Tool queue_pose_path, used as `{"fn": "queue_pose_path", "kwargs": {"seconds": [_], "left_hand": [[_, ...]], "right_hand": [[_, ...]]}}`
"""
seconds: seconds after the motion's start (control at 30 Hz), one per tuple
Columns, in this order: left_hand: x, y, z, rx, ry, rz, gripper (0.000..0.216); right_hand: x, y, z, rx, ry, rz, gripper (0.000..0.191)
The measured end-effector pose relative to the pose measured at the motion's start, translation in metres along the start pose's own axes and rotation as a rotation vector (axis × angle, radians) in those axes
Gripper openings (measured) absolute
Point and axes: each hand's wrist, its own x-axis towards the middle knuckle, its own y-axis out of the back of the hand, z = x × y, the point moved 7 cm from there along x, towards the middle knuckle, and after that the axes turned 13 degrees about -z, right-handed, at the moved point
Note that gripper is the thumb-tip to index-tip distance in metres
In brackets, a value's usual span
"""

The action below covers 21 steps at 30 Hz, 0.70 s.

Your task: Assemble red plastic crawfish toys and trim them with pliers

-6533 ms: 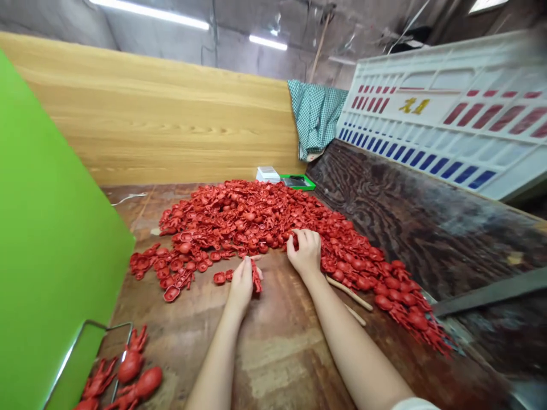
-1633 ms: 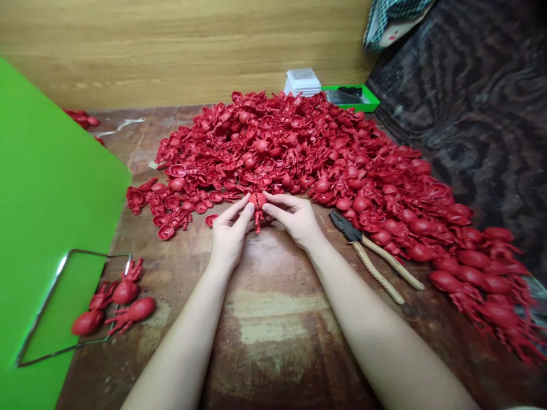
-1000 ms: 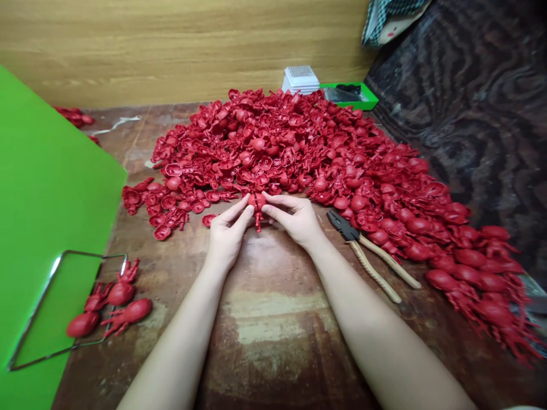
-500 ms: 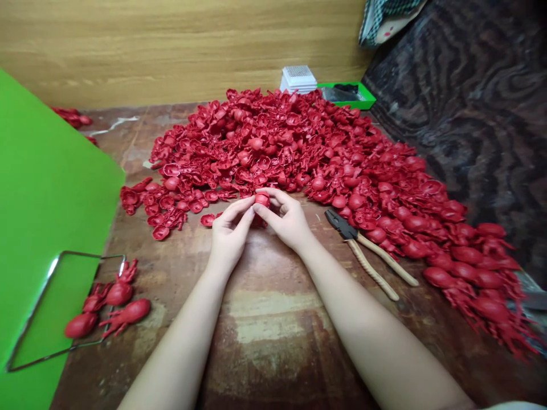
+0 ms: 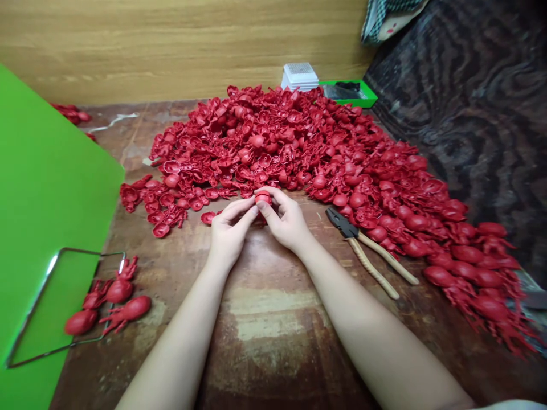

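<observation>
Centre of frame: red plastic piece (image 5: 262,199) is pinched between the closed fingertips of left hand (image 5: 228,233) and right hand (image 5: 288,222) | judged light, rigid, thin-legged; best gripped by its rounded body | red heap (image 5: 325,142) lies behind it, pliers (image 5: 363,250) to the right.

Wooden table (image 5: 273,341) bears red parts (image 5: 299,142), pliers (image 5: 367,256).

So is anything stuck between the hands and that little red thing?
Nothing visible. The left hand and right hand both pinch the small round red plastic piece directly with their fingers, just in front of the big pile of red plastic parts. The wooden-handled pliers lie apart, to the right.
</observation>
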Motion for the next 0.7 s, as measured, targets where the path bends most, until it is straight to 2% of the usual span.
{"fn": "queue_pose_path", "kwargs": {"seconds": [0.17, 0.37, 0.7], "left_hand": [[0.0003, 0.0016, 0.0008, -0.02, -0.003, 0.002, 0.025], [-0.0007, 0.0004, 0.0036, -0.013, -0.036, 0.013, 0.021], [-0.0015, 0.0021, 0.0006, -0.007, -0.015, 0.034, 0.02]], "right_hand": [[-0.0004, -0.0009, -0.0022, 0.028, -0.023, -0.022, 0.048], [-0.0001, -0.0006, -0.009, 0.047, 0.027, -0.023, 0.038], [0.0002, -0.0032, -0.009, -0.017, 0.009, -0.035, 0.044]]}}
